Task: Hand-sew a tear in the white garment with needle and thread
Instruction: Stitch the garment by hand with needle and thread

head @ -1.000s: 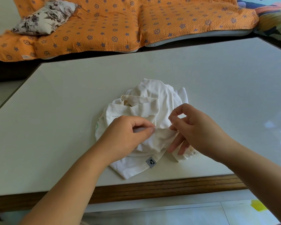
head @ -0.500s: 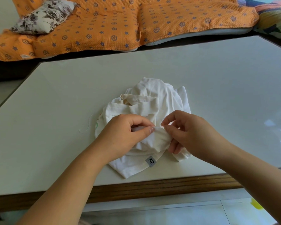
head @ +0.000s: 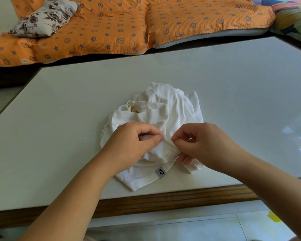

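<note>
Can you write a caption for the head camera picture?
Mending time: left hand holds a fold of the white garment on the table while right hand pinches what looks like a needle.

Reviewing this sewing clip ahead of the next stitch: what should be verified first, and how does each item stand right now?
1. Left hand pinches a fold of the white garment: ok.
2. Right hand pinches at the same fold, close to the left thumb: ok.
3. Needle in the right hand: cannot tell; only a tiny glint shows at its fingertips.
4. Tear in sight: cannot tell; the folds hide it.
5. Garment lies on the table, inside its near edge: ok.
6. Thread lies loose on the table left of the garment; whether it runs to the needle: cannot tell.
</note>
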Demonstrator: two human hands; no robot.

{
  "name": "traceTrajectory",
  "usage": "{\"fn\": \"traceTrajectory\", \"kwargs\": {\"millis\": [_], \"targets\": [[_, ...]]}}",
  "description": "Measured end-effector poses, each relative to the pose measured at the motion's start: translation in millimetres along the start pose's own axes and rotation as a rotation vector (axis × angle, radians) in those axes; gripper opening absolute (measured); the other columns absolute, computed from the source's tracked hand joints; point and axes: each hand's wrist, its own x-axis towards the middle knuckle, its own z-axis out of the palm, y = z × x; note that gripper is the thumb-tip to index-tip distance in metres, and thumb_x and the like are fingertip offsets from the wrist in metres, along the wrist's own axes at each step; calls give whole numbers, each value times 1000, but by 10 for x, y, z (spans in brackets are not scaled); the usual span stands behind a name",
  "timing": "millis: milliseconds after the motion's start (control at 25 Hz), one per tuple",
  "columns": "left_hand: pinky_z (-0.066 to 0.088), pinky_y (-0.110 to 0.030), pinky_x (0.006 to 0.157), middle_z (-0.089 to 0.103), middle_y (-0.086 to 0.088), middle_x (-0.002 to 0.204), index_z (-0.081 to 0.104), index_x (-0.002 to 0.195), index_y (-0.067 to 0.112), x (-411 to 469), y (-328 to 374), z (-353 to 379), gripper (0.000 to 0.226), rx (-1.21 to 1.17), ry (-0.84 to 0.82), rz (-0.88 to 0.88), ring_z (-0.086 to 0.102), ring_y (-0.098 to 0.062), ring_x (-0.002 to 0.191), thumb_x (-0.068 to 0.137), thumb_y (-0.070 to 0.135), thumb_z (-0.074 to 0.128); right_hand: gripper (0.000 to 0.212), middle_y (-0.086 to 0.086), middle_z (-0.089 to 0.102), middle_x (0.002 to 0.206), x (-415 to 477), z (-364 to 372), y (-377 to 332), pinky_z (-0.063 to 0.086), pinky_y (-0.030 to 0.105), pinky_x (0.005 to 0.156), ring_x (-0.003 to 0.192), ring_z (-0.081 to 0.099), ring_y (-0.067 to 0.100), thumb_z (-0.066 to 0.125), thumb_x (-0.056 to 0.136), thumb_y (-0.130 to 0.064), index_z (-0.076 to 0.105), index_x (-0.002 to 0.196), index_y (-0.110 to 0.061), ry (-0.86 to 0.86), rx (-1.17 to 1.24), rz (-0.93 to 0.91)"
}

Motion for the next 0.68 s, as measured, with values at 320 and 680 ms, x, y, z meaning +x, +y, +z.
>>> {"fn": "traceTrajectory", "kwargs": {"millis": [320,680], "targets": [[47,-5,66,72,22,83,75,86,34,9,-4,-4,10,-26,-11,-36,65,7,78,88,25,71,16,-3,74,63,6,-11,4,48,8,55,55,69,7,61,93,-13,70,86,-24,-9,35,-6],[45,-5,67,72,22,80,76,87,31,21,-21,-16,8,-71,-35,-73,64,11,77,88,25,71,14,-2,75,67,14,-10,36,50,10,59,57,69,7,61,93,-14,71,88,-23,-35,55,-20]]}}
